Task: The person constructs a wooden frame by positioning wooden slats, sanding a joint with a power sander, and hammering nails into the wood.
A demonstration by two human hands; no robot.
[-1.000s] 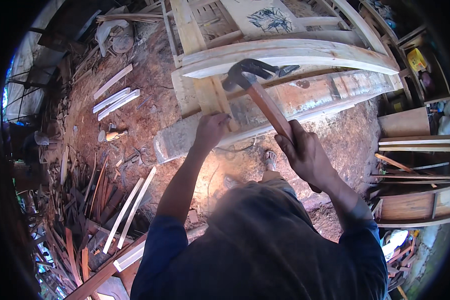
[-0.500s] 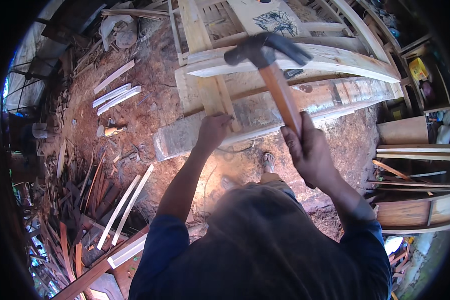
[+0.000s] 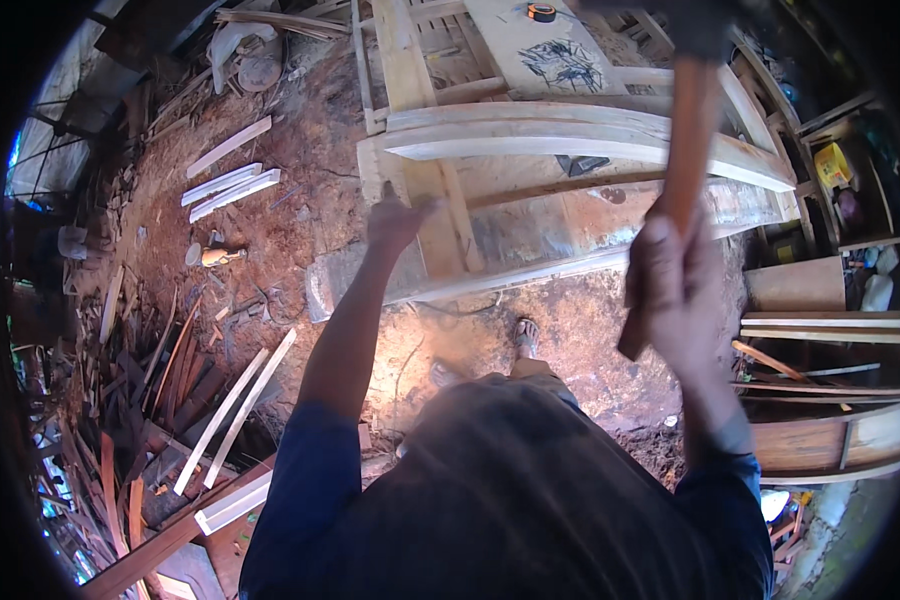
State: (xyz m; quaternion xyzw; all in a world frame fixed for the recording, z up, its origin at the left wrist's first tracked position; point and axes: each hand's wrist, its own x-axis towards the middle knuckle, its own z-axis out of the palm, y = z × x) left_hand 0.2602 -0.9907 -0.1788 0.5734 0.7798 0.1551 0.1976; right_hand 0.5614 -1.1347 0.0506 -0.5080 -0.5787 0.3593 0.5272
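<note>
My right hand (image 3: 678,290) is wrapped round the wooden handle of a claw hammer (image 3: 692,145), raised high on the right; its dark, blurred head is partly cut off by the upper edge. My left hand (image 3: 394,222) is at the left edge of an upright pale wooden slat (image 3: 438,225), thumb and a finger spread apart; its other fingers are hard to make out. Under the slat's lower end runs a broad, worn plank (image 3: 540,232). A thick pale beam (image 3: 570,132) crosses above it.
Dark nails (image 3: 562,65) lie heaped on a board near an orange-and-black tape measure (image 3: 541,12). White strips (image 3: 232,193) and a yellow-handled tool (image 3: 217,256) are on the dirt floor at left. Scrap wood (image 3: 160,400) clutters the lower left; shelves (image 3: 830,330) line the right.
The hammer has swung up and to the right in my right hand. My left hand has shifted left and slightly upward along the slat, its fingers spreading apart.
</note>
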